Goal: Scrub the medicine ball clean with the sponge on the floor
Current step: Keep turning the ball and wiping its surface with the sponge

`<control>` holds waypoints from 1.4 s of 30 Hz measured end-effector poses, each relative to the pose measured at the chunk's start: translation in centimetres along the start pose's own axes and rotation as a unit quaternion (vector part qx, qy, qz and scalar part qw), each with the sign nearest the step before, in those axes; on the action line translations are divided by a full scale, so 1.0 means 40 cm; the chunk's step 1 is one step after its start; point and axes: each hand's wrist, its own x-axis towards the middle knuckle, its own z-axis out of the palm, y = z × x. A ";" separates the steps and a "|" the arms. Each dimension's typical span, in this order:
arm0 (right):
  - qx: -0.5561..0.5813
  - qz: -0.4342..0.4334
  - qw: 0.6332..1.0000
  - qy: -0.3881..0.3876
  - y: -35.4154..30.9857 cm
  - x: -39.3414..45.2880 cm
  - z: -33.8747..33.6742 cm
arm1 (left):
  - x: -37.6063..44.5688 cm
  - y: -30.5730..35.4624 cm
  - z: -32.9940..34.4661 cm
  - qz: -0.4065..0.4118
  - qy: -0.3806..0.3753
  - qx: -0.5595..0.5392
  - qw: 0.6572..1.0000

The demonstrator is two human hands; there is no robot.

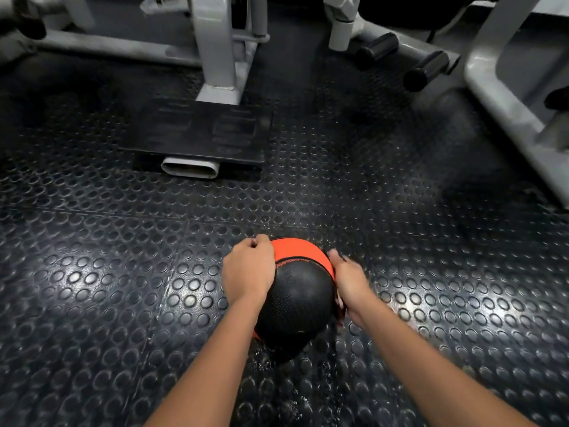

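Fingers (261, 241), left hand (248, 269): curled over the upper left flank of the medicine ball (300, 295), knuckles up, pressing and holding it.
Fingers, right hand (346, 280): wrapped down the ball's right flank; fingertips hidden behind the curve; a pale pinkish sliver showing at the palm edge, possibly the sponge, too blurred to confirm. Grasp on the ball plain; grasp on anything else not determinable.
Medicine ball: black near half, orange far half, stitched seam between; held between both hands just over or on the floor (123, 288), contact with the floor not determinable; shadow directly beneath.
Floor: dark studded rubber matting, wet sheen and droplets near the ball's near side.
Beyond, toward the far edge of the floor: black footplate (197, 134) on a grey machine frame (215, 47); padded rollers (426, 70) and further grey frame at far right.
Sponge: not clearly identified anywhere.
Step in hand, judged: steadying or turning the ball between passes; scrubbing stage, progress not readable from the surface.
Next move, judged: one hand to pin the ball against rolling, other hand to work the sponge across an unscrubbed panel, seam included; firm downward pressure needed on wet, slippery matting.
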 end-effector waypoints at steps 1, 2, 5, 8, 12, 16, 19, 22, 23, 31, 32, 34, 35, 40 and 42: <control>-0.013 -0.067 0.997 0.023 -0.013 -0.014 0.009 | 0.001 -0.002 -0.002 0.000 -0.003 0.003 1.000; -0.026 -0.130 0.991 0.034 -0.028 -0.029 0.018 | 0.001 -0.003 -0.003 0.002 -0.005 0.008 1.000; -0.070 -0.206 0.976 -0.008 -0.040 -0.049 0.038 | -0.001 -0.006 -0.001 0.013 -0.007 0.021 1.000; -0.033 -0.155 0.987 -0.013 -0.023 -0.026 0.025 | 0.002 -0.009 0.005 0.040 -0.011 0.025 0.999; -0.019 -0.102 0.995 -0.007 -0.023 -0.024 0.006 | -0.006 -0.014 0.004 0.075 -0.022 0.035 0.996; -0.035 -0.153 0.987 0.032 0.000 -0.091 0.016 | -0.022 -0.038 -0.026 0.111 -0.052 0.025 0.992; -0.049 -0.261 0.963 0.032 0.008 -0.168 0.030 | -0.034 -0.098 -0.033 0.156 -0.047 -0.016 0.987; -0.130 -0.368 0.921 0.004 0.012 -0.201 0.040 | -0.054 -0.158 -0.034 0.226 -0.048 -0.045 0.972; -0.162 -0.377 0.912 -0.007 0.009 -0.199 0.041 | -0.059 -0.171 -0.035 0.249 -0.051 -0.047 0.966; -0.016 -0.128 0.992 0.003 0.044 -0.139 0.006 | -0.079 -0.190 -0.029 0.307 -0.063 -0.050 0.948; 0.013 -0.077 0.997 -0.008 0.048 -0.127 -0.005 | -0.080 -0.187 -0.026 0.310 -0.064 -0.045 0.947; 0.050 0.014 0.998 -0.032 0.061 -0.101 -0.027 | -0.078 -0.183 -0.024 0.317 -0.067 -0.041 0.945; 0.051 0.042 0.997 -0.043 0.067 -0.095 -0.032 | -0.076 -0.184 -0.026 0.316 -0.068 -0.040 0.945; -0.023 -0.139 0.990 -0.005 0.044 -0.128 -0.013 | -0.067 -0.203 -0.035 0.308 -0.058 -0.043 0.949; -0.048 -0.211 0.976 -0.006 0.040 -0.151 -0.002 | -0.068 -0.212 -0.040 0.308 -0.057 -0.048 0.949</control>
